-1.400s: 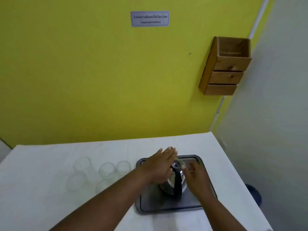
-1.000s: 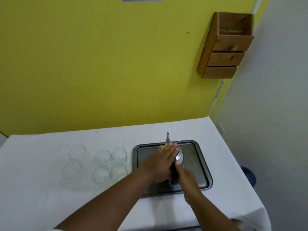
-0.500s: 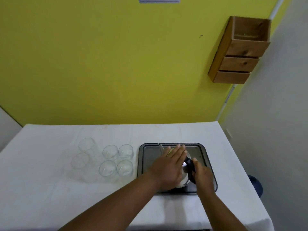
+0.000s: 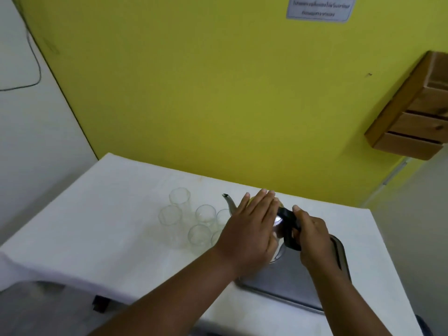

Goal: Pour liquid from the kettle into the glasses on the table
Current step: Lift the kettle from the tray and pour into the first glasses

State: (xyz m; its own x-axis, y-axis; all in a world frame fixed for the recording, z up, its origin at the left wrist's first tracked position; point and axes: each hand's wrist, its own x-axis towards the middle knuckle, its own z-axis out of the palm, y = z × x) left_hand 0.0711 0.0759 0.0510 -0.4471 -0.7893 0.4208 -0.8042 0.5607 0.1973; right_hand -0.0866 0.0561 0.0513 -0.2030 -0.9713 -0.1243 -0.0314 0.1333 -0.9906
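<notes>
A metal kettle [image 4: 278,238] with a black handle is lifted over the left end of a grey tray [image 4: 291,284]. Its thin spout [image 4: 229,202] points left, above the glasses. My right hand [image 4: 312,238] grips the black handle. My left hand [image 4: 252,229] lies flat on the kettle's lid with fingers stretched out, and it hides most of the body. Several clear glasses [image 4: 201,224] stand in a cluster on the white table [image 4: 109,214], just left of the kettle. The two nearest the kettle are partly hidden by my left hand.
The table stands against a yellow wall. A wooden box [image 4: 417,117] hangs on the wall at the right. The table's near edge runs along the bottom left, with a dark object [image 4: 99,303] below it. A grey wall stands to the right of the table.
The kettle has come up off the tray and moved left, with its spout now turned over the glasses. Both hands stay on it. The view has swung to the left.
</notes>
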